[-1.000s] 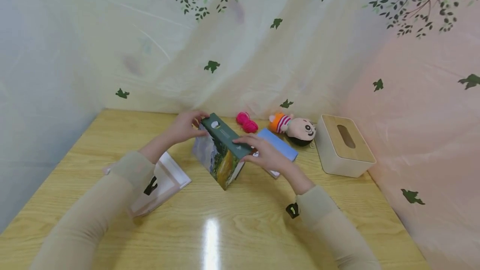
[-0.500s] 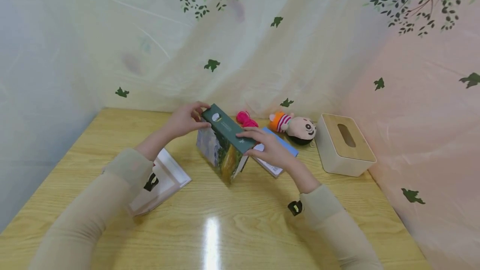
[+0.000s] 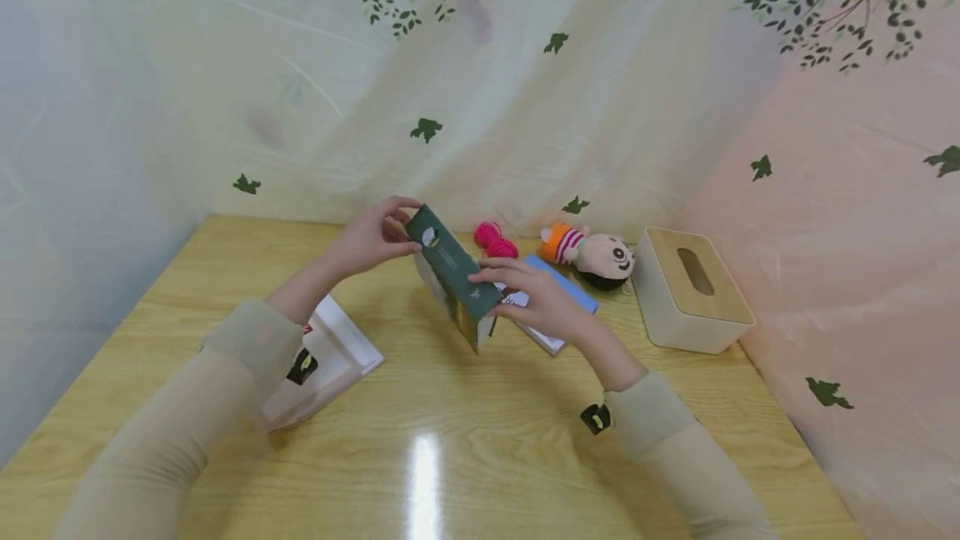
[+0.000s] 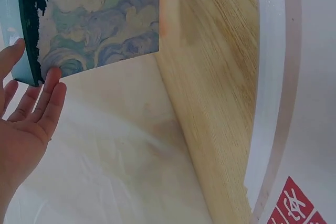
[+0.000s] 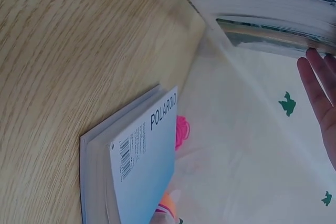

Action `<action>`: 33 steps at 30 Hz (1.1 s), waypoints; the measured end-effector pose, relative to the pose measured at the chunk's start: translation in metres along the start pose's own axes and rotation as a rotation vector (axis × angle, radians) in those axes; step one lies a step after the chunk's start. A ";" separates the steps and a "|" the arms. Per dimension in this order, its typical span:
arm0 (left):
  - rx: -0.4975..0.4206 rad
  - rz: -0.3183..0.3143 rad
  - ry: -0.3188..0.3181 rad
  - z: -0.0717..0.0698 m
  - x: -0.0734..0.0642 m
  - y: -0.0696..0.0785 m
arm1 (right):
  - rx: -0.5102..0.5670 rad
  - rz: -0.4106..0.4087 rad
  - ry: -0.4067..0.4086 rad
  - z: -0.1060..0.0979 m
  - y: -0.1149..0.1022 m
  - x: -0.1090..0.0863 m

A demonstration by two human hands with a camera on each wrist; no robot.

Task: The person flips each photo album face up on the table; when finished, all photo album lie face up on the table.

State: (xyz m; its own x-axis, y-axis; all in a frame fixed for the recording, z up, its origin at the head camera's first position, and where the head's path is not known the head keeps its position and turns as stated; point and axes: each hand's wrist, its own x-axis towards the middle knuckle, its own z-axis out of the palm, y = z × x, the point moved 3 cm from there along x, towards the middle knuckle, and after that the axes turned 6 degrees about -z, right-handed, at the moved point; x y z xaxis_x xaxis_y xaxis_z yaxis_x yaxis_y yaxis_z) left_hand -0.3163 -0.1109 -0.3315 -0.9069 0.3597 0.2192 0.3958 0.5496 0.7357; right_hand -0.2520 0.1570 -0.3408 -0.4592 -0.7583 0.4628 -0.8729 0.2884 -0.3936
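A thick book with a dark green spine and a swirling painted cover (image 3: pixel 453 261) is held spine-up, tilted, between both hands over the middle of a pale wood-grain surface (image 3: pixel 487 473); whether its lower edge touches the wood cannot be told. The left hand (image 3: pixel 367 238) grips the far end, its fingers (image 4: pixel 51 107) parted by the spine's thickness and bent about it. The right hand (image 3: pixel 536 298) holds the nearer end, fingers and thumb spread to span both sides. A flat white bag with red printing (image 3: pixel 341 357) lies partly behind the beige left sleeve (image 3: pixel 232 382). Near the right hand lies a blue-and-white hardback lettered POLAROID (image 5: pixel 142 166), with bright pink balls of yarn (image 3: pixel 496 240) and an orange-and-striped plush doll (image 3: pixel 600 257) near its far end. Just beside the doll stands a white box with a slotted wooden lid (image 3: pixel 675 319)
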 end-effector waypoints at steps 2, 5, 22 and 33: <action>-0.015 0.002 -0.007 0.000 -0.001 -0.001 | 0.014 -0.002 -0.006 0.001 -0.001 0.001; -0.049 0.000 -0.029 0.000 -0.002 -0.002 | 0.047 0.007 -0.013 0.002 -0.001 0.001; -0.230 -0.032 -0.043 0.015 -0.008 -0.018 | 0.173 0.104 -0.045 0.015 0.003 0.005; -0.217 -0.054 -0.057 0.018 -0.012 -0.027 | 0.202 0.117 -0.025 0.030 0.003 0.005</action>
State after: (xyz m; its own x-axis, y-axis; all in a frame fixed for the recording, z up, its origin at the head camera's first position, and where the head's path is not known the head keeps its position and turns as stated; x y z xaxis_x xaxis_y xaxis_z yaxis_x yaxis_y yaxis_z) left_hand -0.3137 -0.1162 -0.3656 -0.9139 0.3796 0.1441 0.3014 0.3965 0.8671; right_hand -0.2521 0.1371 -0.3636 -0.5489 -0.7417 0.3855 -0.7620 0.2544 -0.5956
